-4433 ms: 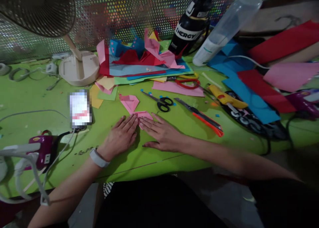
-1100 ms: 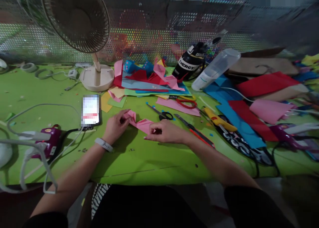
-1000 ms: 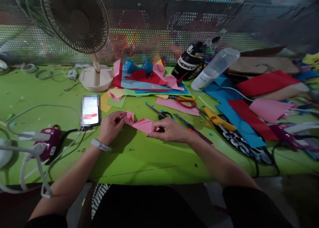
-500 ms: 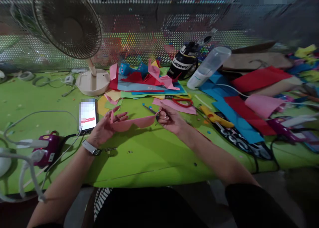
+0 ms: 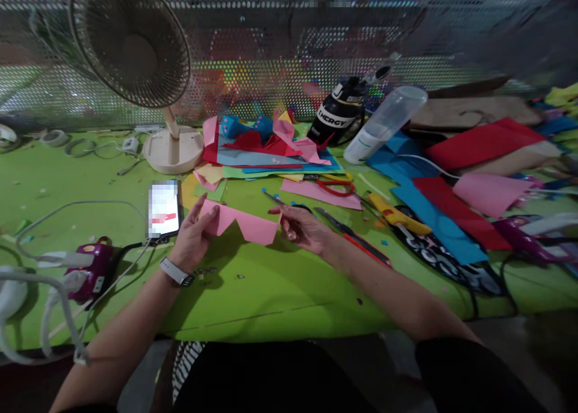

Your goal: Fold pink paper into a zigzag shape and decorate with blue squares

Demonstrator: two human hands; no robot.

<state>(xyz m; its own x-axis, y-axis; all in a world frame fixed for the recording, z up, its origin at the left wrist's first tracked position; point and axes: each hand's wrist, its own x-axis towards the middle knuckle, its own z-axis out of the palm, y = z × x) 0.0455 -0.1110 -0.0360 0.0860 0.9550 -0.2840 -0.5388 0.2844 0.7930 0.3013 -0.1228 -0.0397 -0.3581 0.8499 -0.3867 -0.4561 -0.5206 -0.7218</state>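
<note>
- Head view, centre: we see the pink paper (image 5: 255, 228) held above the green table (image 5: 226, 316), its far edge straight, its near edge cut by an angular notch around the middle.
- Head view, left end: our left hand (image 5: 193, 237) grips the paper, thumb laid over its face.
- Head view, right end: our right hand (image 5: 303, 227) has its fingers curled at the paper's edge; whether they pinch it, we cannot tell.
- Head view, foreground: a broad stretch of green surface lies between our forearms, running from below the paper to the table's near edge.
- Head view, left: the phone (image 5: 163, 208) lies near our left hand, with the purple power strip (image 5: 93, 268) nearer the table's front edge, narrowing the room on that side.
- Head view, right: the black scissors (image 5: 273, 196) lie just beyond our right hand, partly hidden; the orange-handled cutter (image 5: 368, 249) slants beside our right forearm, and the yellow tool (image 5: 400, 217) rests farther out.
- Head view, behind: the stack of coloured paper (image 5: 262, 154) borders the work area, between the fan (image 5: 173, 151) and the black bottle (image 5: 334, 118).
</note>
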